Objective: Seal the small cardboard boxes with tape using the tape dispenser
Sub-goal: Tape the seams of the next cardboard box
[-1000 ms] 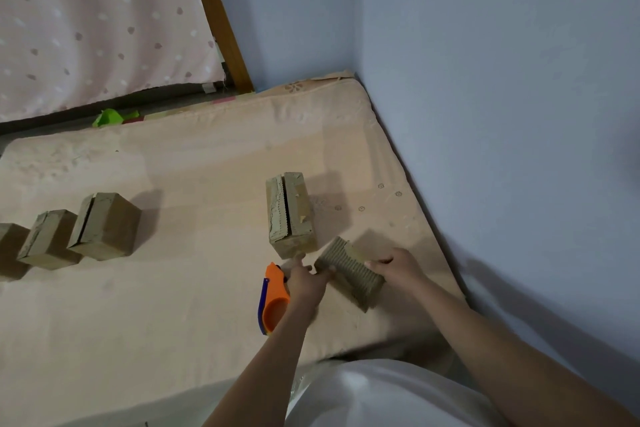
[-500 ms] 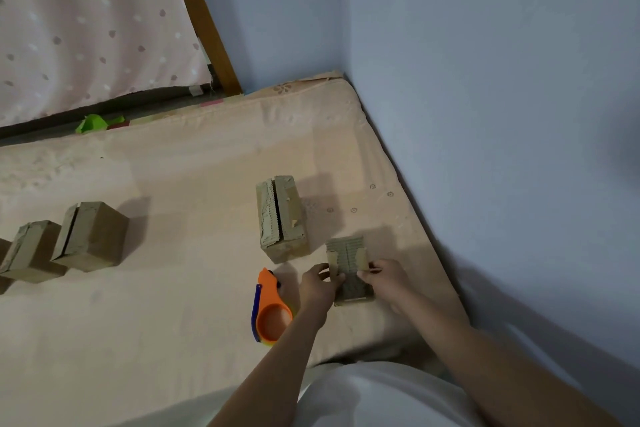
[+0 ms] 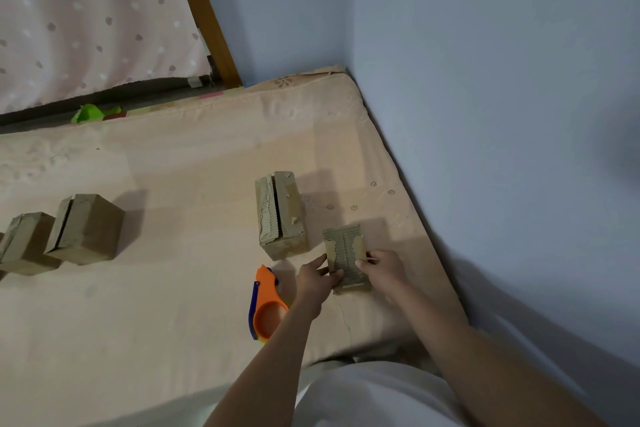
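Holding the small box [image 3: 347, 258] flat on the mattress [image 3: 173, 288], left hand [image 3: 316, 279] and right hand [image 3: 382, 269] pinching its sides. I'd press both flaps level before reaching for the tape dispenser [image 3: 266, 305] just left.

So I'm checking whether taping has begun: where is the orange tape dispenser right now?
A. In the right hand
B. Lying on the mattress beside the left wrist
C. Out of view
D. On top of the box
B: the tape dispenser lies on the mattress while both the left hand and right hand hold the box.
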Motion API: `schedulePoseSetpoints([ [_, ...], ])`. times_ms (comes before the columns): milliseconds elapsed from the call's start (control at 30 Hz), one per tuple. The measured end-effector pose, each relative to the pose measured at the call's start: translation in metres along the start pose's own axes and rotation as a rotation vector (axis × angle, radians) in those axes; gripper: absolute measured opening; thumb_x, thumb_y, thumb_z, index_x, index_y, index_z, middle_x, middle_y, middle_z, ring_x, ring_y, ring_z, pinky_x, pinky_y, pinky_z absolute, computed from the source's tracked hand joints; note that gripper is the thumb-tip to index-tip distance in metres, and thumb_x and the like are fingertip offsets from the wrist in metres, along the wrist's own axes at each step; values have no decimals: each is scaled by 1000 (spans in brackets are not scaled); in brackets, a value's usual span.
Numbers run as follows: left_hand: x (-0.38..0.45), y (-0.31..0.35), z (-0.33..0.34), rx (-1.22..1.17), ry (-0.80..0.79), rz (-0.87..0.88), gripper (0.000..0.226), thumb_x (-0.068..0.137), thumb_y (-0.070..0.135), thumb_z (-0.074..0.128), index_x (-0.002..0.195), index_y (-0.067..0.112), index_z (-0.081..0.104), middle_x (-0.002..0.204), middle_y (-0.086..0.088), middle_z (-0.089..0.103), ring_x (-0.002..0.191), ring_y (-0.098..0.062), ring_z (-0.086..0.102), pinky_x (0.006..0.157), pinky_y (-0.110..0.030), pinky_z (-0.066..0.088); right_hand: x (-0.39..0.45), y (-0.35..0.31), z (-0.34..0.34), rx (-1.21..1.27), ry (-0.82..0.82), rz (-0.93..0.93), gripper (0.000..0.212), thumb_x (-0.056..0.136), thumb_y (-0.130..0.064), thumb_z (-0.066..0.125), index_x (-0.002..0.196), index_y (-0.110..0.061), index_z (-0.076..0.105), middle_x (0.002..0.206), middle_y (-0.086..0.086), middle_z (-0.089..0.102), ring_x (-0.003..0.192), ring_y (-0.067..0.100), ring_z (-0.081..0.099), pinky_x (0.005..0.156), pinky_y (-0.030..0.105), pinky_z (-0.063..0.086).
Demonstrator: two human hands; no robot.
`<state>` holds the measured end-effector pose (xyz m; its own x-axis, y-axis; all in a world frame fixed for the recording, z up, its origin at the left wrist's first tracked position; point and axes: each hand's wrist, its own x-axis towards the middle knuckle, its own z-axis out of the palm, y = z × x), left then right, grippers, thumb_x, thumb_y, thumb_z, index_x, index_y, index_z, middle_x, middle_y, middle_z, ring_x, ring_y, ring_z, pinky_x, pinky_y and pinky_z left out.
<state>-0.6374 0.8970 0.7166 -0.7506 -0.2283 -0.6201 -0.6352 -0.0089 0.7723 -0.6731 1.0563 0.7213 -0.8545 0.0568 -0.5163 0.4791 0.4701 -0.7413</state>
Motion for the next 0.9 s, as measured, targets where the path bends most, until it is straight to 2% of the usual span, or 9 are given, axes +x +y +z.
schedulePoseSetpoints([
  [167,0,2,0,59,16,-29,70,80,8,80,143,15,51,110,-8,72,98,-22,70,85,-35,60,0,-3,-3,-11,-22,7,21,90,-24,72,108,-14,74,101,0,74,88,13,67,81,31,57],
  [333,-15,27,-3,443,8,107,50,95,25,64,142,15,51,123,-6,67,112,-20,63,88,-28,52,1,-9,-6,-104,-38,-6,27,92,-29,69,115,-15,72,109,2,72,100,20,66,84,31,53],
  [400,-21,38,-15,543,105,128,33,100,26,52,130,13,60,119,-5,68,102,-19,64,81,-28,53,0,-10,-4,-153,-52,-17,29,93,-32,67,115,-15,70,111,2,72,100,21,66,82,31,52],
  [500,-29,37,-47,651,333,192,21,96,14,47,91,9,67,87,-6,69,81,-24,61,70,-36,52,-1,-11,-1,-183,-67,-46,28,93,-35,66,111,-14,72,107,2,73,100,22,67,84,31,52],
  [567,-33,25,-72,629,469,146,16,90,16,50,88,8,64,81,-7,64,81,-30,58,69,-36,49,-2,-12,0,-200,-67,-51,28,92,-35,68,108,-13,73,105,4,74,100,24,67,81,28,51],
  [633,-31,9,-96,592,525,50,19,90,25,55,103,11,61,99,-12,63,98,-33,58,76,-35,47,-1,-12,0,-219,-63,-52,29,91,-35,69,107,-11,73,104,6,74,99,25,67,77,27,49],
  [733,-22,-10,-116,693,395,-181,45,90,28,56,131,12,45,124,-16,54,118,-36,49,82,-38,43,0,-11,1,-219,-53,-46,30,91,-34,69,109,-10,73,104,7,74,98,25,67,76,27,49],
  [833,-23,-17,-118,667,241,-303,39,89,19,56,124,7,46,120,-16,57,102,-33,58,75,-40,53,0,-9,0,-192,-58,-39,31,92,-34,69,112,-11,72,105,6,73,98,24,67,80,29,52],
  [900,-23,-23,-116,685,223,-310,31,87,14,55,117,7,49,116,-15,59,101,-34,61,76,-41,56,-1,-8,-1,-183,-54,-43,31,92,-34,69,114,-12,72,107,6,74,99,24,67,84,32,54],
])
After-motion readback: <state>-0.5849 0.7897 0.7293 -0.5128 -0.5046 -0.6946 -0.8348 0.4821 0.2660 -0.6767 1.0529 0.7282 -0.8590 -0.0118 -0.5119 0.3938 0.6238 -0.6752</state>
